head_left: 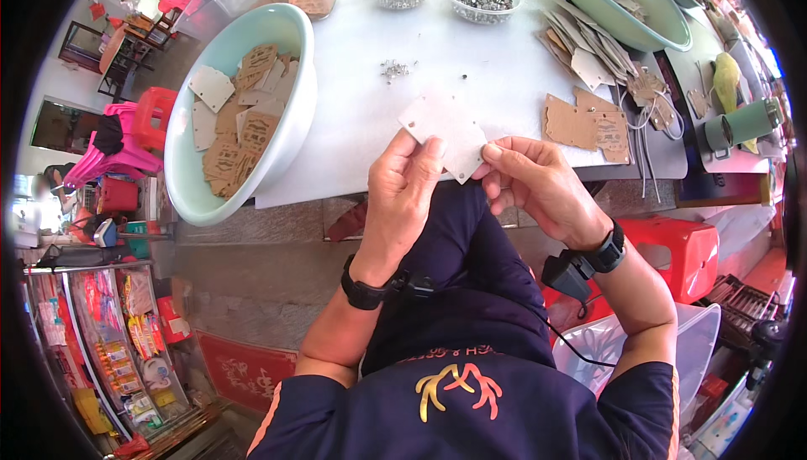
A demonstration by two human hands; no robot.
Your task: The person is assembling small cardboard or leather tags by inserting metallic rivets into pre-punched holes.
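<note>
Between my two hands, just above the table's front edge, is a pale cardboard tag [454,134] with small holes near its corners. My left hand [407,176] pinches its left side between thumb and fingers. At the tag's right corner, my right hand [531,176] grips with thumb and forefinger, its other fingers curled beneath. Beyond the tag, a small heap of metal studs [395,70] and one dark stud [464,77] lie on the white tabletop [336,136]. Brown printed cards [572,122] lie to the right of my right hand.
A pale green basin [304,82] of cards stands at left. Two clear tubs [486,16] of metal pieces sit at the back. Stacked cards [588,40], another green basin [685,38] and white cords [646,153] are at right. A red stool [693,246] stands below.
</note>
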